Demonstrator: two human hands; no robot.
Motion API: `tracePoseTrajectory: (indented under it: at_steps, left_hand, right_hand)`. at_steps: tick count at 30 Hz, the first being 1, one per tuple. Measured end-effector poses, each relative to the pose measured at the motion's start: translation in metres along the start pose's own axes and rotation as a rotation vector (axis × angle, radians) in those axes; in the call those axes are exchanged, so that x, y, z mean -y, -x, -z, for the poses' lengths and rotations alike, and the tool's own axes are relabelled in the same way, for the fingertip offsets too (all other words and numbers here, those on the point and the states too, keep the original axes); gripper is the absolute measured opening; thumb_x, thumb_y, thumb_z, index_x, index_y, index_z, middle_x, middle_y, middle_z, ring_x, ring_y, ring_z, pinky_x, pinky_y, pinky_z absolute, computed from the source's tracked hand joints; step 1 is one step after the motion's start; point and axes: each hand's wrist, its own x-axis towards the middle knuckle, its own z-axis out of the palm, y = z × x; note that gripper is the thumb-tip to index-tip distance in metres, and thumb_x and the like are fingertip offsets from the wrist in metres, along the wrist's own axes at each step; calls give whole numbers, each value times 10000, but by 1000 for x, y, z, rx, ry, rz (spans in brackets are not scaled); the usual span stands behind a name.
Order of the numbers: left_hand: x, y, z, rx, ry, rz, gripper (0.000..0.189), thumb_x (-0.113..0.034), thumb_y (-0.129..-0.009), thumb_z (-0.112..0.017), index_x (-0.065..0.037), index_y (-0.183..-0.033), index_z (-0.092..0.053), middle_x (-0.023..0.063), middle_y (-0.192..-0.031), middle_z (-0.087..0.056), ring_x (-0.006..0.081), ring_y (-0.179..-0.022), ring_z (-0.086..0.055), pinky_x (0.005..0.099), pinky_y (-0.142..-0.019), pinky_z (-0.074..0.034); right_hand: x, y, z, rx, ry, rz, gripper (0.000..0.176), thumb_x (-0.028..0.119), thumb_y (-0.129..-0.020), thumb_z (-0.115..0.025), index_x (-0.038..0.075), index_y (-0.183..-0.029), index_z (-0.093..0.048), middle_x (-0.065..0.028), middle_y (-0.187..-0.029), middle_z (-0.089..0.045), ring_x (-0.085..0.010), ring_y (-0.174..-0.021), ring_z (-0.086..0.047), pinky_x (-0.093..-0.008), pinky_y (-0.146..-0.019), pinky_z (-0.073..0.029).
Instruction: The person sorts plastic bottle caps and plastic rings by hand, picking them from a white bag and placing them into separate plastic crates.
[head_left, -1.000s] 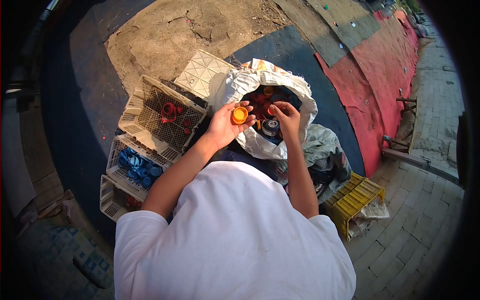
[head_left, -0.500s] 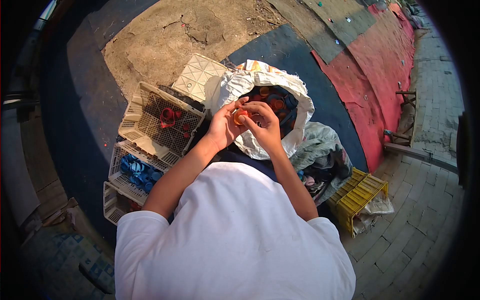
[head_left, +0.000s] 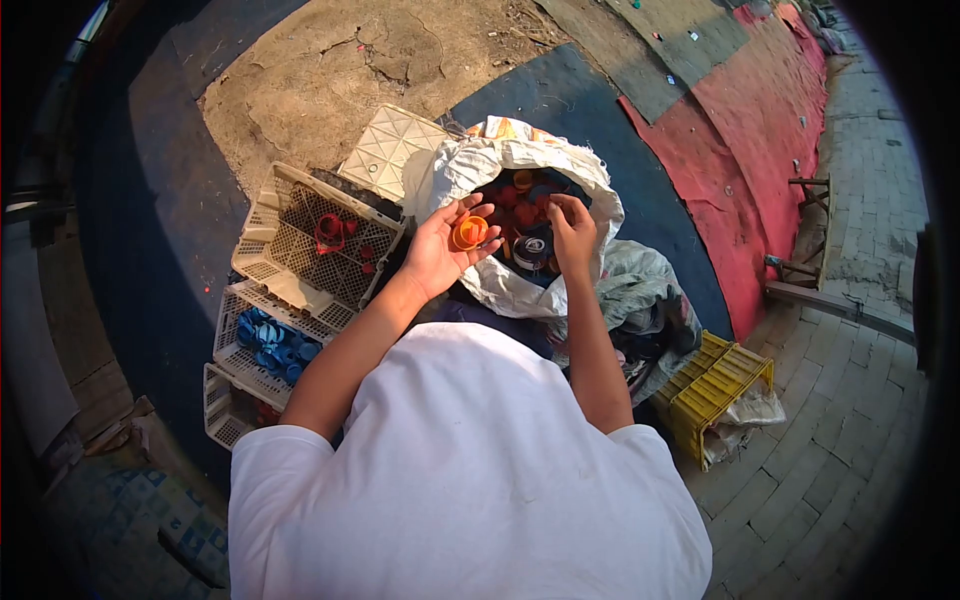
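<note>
The palm-up left hand [head_left: 438, 258] holds a round orange plastic cap [head_left: 469, 233], mouth upward; the right hand [head_left: 574, 238] curls, its hold unclear.

crates [head_left: 262, 220] either side of sack [head_left: 500, 155], caps [head_left: 523, 213] inside it

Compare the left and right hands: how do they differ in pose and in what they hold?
The left hand is palm-up with spread fingers; the right hand shows its back, fingers bent inward.
The left hand cradles an orange cap; whether the right hand holds anything cannot be told.
Shared: both are bare and at the mouth of the white sack.
</note>
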Motion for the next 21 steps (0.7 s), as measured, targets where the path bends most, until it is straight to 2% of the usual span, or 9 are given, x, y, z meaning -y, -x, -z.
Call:
tracePoseTrajectory:
  at_steps: [2, 5, 8, 9, 12, 15, 21]
  left_hand:
    - [1, -1, 3, 20, 7, 13, 341, -311, -1074, -481, -105, -1334, -558, 82, -1268, -649, 275, -1086, -663, 484, -973, -558]
    - [1, 0, 5, 4, -6, 26, 337, -316, -1075, -497, -124, -1344, -557, 70, -1267, -647, 262, -1094, -657, 491, -972, -557]
    - [2, -1, 3, 3, -44, 32, 343, -335, -1079, -499, -140, -1355, -555, 57, -1264, -639, 253, -1104, -651, 503, -968, -558]
    - [3, 0, 3, 9, -59, 28, 347, -344, -1079, -497, -144, -1357, -555, 53, -1261, -637, 251, -1107, -649, 506, -967, -558]
    - [4, 0, 5, -11, -83, 21, 357, -362, -1079, -492, -154, -1362, -555, 45, -1245, -631, 246, -1102, -646, 514, -963, -560]
    - [4, 1, 7, -31, -80, 21, 353, -357, -1080, -489, -162, -1365, -556, 43, -1224, -630, 237, -1082, -649, 510, -955, -566]
    - [2, 1, 4, -38, -69, 17, 340, -315, -1094, -463, -175, -1395, -535, 51, -1205, -629, 222, -1046, -655, 488, -936, -579]
  right_hand:
    - [-33, -15, 17, -110, 383, 103, 235, 101, -890, -707, 19, -1109, -710, -96, -972, -758, -180, -859, -726, -301, -775, -561]
    - [-47, -26, 18, 47, 736, 197, 324, 116, -821, -739, 34, -1133, -706, -163, -997, -750, -288, -910, -740, -368, -808, -575]
    - [-40, -23, 3, 223, 834, 94, 247, 177, -838, -718, 90, -1069, -718, -176, -1068, -714, -393, -1001, -688, -464, -850, -558]
    - [-42, -23, -3, 214, 880, 139, 305, 220, -842, -726, 119, -1128, -700, -145, -1128, -699, -386, -1009, -691, -476, -826, -565]
    - [-45, -22, -13, 295, 1069, 101, 358, 259, -838, -744, 138, -1167, -672, -140, -1137, -683, -377, -1005, -691, -499, -790, -577]
    - [-47, -22, -24, 258, 1136, 261, 379, 250, -812, -777, 152, -1158, -658, -122, -1120, -667, -369, -972, -693, -495, -737, -590]
    - [-55, -17, -32, 340, 1230, 333, 412, 198, -769, -803, 202, -1159, -671, -102, -1137, -666, -337, -935, -712, -468, -719, -583]
